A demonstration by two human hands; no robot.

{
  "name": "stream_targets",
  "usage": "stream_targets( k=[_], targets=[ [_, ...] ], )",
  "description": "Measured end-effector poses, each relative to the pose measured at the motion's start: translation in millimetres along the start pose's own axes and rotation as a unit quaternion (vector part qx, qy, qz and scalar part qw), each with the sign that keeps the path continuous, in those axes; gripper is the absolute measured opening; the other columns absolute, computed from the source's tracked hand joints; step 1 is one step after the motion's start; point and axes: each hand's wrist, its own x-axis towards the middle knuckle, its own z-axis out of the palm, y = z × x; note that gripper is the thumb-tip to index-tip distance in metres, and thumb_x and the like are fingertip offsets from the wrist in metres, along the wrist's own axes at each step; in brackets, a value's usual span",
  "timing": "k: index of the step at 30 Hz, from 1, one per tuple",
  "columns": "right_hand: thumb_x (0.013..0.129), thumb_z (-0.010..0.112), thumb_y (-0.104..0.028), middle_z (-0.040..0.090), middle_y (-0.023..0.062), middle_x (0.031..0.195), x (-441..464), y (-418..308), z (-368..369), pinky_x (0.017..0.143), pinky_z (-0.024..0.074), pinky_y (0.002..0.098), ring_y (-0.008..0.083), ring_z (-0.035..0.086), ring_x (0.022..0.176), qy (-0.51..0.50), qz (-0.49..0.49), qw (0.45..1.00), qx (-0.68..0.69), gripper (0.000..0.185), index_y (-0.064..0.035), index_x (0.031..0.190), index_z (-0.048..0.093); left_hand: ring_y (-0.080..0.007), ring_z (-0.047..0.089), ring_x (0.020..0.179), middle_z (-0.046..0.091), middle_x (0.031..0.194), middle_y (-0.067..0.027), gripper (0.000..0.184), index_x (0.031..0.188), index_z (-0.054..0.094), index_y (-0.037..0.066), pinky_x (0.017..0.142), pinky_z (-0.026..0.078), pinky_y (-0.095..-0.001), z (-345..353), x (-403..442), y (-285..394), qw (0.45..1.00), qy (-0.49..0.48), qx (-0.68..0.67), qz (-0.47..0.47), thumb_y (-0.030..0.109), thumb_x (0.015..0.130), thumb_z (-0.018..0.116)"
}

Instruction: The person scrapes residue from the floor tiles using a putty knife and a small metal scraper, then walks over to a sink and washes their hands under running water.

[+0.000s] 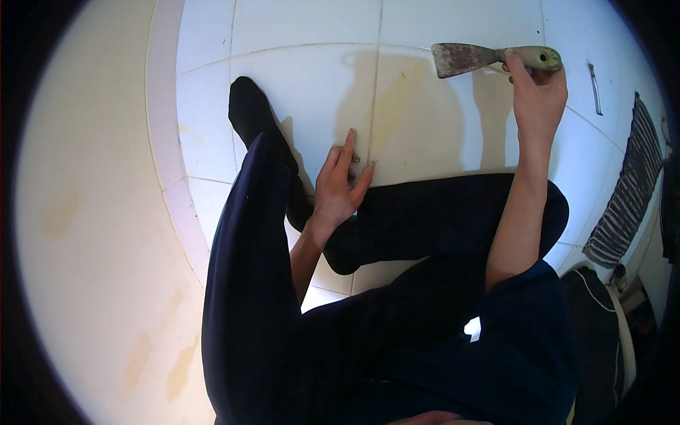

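Note:
My right hand [540, 88] grips the pale handle of a putty knife [464, 59] at the upper right, above the tiled floor. The blade is broad, stained brown and grey, and points left. My left hand [340, 180] holds nothing near the middle of the view, between my legs, its fingers apart and one finger stretched toward the tiles. Faint yellowish marks [397, 99] show on the white tiles between the two hands, partly in shadow.
A cream wall [92, 177] with yellowish patches rises at the left. A thin metal tool [596, 90] lies on the floor at the right, near a striped dark mat [627, 188]. Dark fabric [591, 333] is at the lower right. My dark-clothed legs [439, 219] are bent on the floor.

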Motion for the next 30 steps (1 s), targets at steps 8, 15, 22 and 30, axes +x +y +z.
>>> stream_targets(
  k=[8, 15, 22, 30],
  targets=[
    [0.078, 0.078, -0.017, 0.072, 0.0114, 0.089, -75, -19, 70, 0.070, 0.0558, 0.0334, 0.0202, 0.071, 0.074, -0.256, 0.072, 0.964, 0.016, 0.033, 0.0010, 0.100, 0.062, -0.0180, 0.053, 0.074, 0.052, 0.097, -0.0113, 0.068, 0.149, 0.039, 0.000, 0.067, 0.048, -0.0303, 3, -1, -3, 1.000, 0.010, 0.016, 0.009, 0.014, 0.090, 0.070],
    [0.080, 0.078, -0.016, 0.072, 0.0098, 0.088, -23, -1, 32, 0.074, 0.0547, 0.0324, 0.0161, 0.069, 0.082, -0.058, 0.066, 0.996, -0.007, 0.030, 0.0001, 0.101, 0.063, -0.0186, 0.053, 0.074, 0.052, 0.097, -0.0112, 0.067, 0.149, 0.039, 0.000, 0.067, 0.048, -0.0306, 2, 0, -2, 1.000, 0.001, 0.012, -0.007, 0.013, 0.090, 0.069],
    [0.079, 0.079, -0.018, 0.073, 0.0102, 0.087, -75, -10, 72, 0.072, 0.0560, 0.0356, 0.0201, 0.070, 0.076, -0.260, 0.057, 0.964, 0.008, 0.036, 0.0012, 0.104, 0.061, -0.0186, 0.053, 0.074, 0.052, 0.098, -0.0109, 0.068, 0.150, 0.039, 0.002, 0.067, 0.048, -0.0305, 5, -2, -7, 1.000, 0.016, 0.016, 0.018, 0.014, 0.090, 0.069],
    [0.079, 0.078, -0.013, 0.072, 0.0084, 0.093, -14, 3, 30, 0.077, 0.0539, 0.0311, 0.0161, 0.068, 0.085, -0.042, -0.006, 0.999, -0.017, 0.034, -0.0001, 0.104, 0.060, -0.0176, 0.053, 0.072, 0.053, 0.096, -0.0106, 0.067, 0.150, 0.040, 0.004, 0.064, 0.047, -0.0307, 1, 1, -2, 1.000, 0.003, 0.008, -0.003, 0.013, 0.090, 0.068]
  ],
)
